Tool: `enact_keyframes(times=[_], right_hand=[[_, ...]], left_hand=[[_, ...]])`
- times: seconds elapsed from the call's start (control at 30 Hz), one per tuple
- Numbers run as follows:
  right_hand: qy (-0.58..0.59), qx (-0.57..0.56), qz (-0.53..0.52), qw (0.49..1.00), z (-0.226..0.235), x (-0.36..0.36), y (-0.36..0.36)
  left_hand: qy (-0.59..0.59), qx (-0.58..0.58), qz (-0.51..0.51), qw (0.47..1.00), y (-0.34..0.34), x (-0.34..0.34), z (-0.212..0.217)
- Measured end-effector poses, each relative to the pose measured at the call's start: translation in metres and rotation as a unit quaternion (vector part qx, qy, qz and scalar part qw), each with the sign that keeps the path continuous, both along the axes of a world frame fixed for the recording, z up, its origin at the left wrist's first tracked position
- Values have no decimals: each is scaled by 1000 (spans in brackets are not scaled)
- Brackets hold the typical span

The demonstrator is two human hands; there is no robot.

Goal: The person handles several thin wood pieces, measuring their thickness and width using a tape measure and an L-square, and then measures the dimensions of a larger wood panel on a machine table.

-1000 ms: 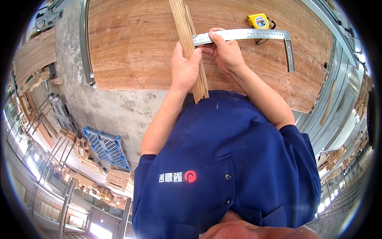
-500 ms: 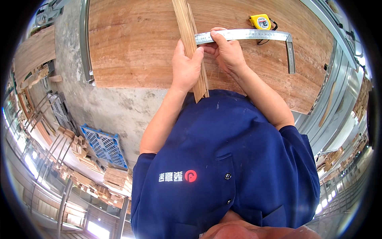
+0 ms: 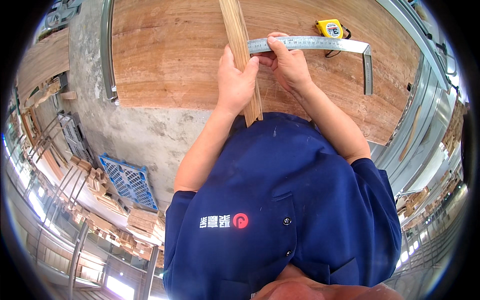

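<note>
The person wears a dark navy-blue, short-sleeved cloth shirt (image 3: 250,165) with wide sleeves (image 3: 377,187) ending above the elbows. Down its front runs a stitched navy placket (image 3: 287,237) with two dark, shiny round buttons (image 3: 286,221), below a navy pointed collar (image 3: 345,272). The left chest bears a round red emblem (image 3: 240,220) beside white lettering (image 3: 215,221). Small pale marks (image 3: 274,132) fleck the lower front. The left hand (image 3: 237,82) and right hand (image 3: 291,67) are bare.

On my navy shirt (image 3: 280,165), white characters (image 3: 215,221) stand left of a round red emblem (image 3: 240,220); small numbers (image 3: 300,43) run along the steel square (image 3: 325,43); a large numeral (image 3: 334,31) marks the yellow tape measure (image 3: 329,27), far right.
</note>
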State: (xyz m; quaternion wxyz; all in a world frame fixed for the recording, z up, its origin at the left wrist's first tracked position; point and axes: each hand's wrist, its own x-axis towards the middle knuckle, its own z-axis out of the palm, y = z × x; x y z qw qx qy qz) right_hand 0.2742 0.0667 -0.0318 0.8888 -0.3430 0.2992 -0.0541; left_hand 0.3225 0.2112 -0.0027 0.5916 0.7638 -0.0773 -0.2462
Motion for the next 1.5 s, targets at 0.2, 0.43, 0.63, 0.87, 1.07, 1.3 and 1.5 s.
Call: enact_keyframes(times=[0.2, 0.43, 0.63, 0.87, 1.07, 1.3, 1.5], right_hand=[[5, 10, -2, 1000, -4, 1, 1], [-13, 43, 2, 999, -12, 4, -2], [-16, 48, 5, 999, -13, 6, -2], [-14, 47, 8, 999, -12, 8, -3], [-17, 42, 15, 999, -12, 10, -5], [-12, 41, 10, 999, -9, 10, -5], [-17, 39, 10, 999, -12, 14, -8]], left_hand=[[-31, 22, -2, 999, 0, 3, 1], [-7, 13, -10, 1000, -1, 11, 6], [-3, 9, -10, 1000, -1, 14, 5], [-54, 48, -15, 997, 0, 15, -3], [-33, 47, -15, 998, -1, 17, -2], [-6, 28, -9, 1000, -1, 16, -4], [2, 22, -6, 1000, -4, 19, -5]])
